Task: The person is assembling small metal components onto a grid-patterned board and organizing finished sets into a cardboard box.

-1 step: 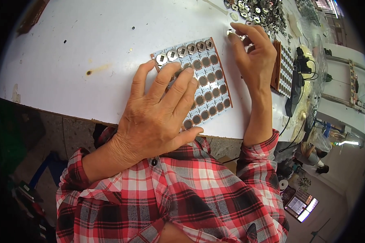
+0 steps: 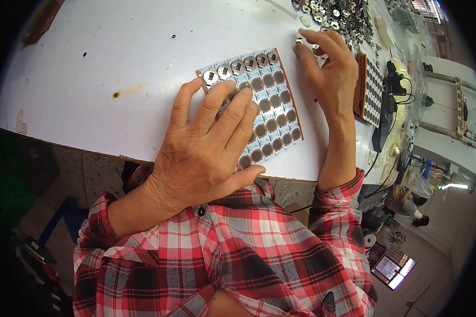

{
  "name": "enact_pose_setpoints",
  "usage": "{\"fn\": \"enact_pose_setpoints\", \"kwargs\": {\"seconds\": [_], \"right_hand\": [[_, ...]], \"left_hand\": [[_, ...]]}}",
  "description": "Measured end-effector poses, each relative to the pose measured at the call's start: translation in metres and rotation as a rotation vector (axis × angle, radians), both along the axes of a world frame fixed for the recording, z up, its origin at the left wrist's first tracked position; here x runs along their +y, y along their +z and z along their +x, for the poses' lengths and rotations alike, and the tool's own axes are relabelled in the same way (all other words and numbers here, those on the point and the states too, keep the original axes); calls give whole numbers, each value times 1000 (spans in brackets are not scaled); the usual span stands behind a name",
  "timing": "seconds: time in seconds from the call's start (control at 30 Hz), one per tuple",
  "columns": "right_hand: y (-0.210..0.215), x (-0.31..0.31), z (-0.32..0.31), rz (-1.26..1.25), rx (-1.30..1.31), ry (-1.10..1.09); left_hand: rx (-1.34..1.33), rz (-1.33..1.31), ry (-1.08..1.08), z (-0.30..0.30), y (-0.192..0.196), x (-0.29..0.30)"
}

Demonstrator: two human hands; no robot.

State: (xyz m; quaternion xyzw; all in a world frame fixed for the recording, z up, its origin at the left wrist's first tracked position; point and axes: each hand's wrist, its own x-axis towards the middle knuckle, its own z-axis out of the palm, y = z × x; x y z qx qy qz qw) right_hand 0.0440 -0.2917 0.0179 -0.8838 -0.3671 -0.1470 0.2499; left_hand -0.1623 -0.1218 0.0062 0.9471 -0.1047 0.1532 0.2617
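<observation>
A circuit board panel (image 2: 271, 105) lies on the white table, a brown strip along its right edge. Rows of round dark pads cover it, and its far row carries silvery coin-cell clips (image 2: 237, 66). My left hand (image 2: 206, 137) rests flat across the panel's left side, open with fingers apart, hiding some pads. To the right of the panel, my right hand (image 2: 330, 71) is raised over the table. Its thumb and forefinger pinch a small metal clip (image 2: 299, 40); the other fingers are curled.
A pile of loose metal clips (image 2: 346, 18) spreads at the far right. Beside my right wrist stands a stack of similar panels (image 2: 372, 90), next to a black power strip (image 2: 388, 111) with cables. Small black bits (image 2: 174, 36) dot the table. Another person (image 2: 407, 203) is in the right background.
My right hand has shifted slightly to the left, the small clip still between its fingertips. My left hand and the panel have not moved.
</observation>
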Motion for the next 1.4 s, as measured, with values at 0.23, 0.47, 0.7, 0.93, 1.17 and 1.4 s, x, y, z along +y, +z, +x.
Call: {"fn": "enact_pose_setpoints", "kwargs": {"seconds": [0.23, 0.47, 0.7, 0.93, 1.17, 1.4], "right_hand": [[3, 6, -4, 133, 97, 146], [33, 26, -61, 409, 1208, 211], [24, 32, -68, 424, 1301, 173], [20, 36, -80, 317, 1123, 161], [6, 38, -90, 226, 736, 291], [0, 40, -91, 243, 654, 320]], "left_hand": [[-4, -8, 17, -1, 0, 1], [-187, -130, -46, -6, -6, 6], [-253, -109, -8, -8, -19, 1], [-383, -119, 5, -11, -31, -7], [-396, -102, 8, -12, -33, -10], [-343, -107, -36, -14, -29, -6]]}}
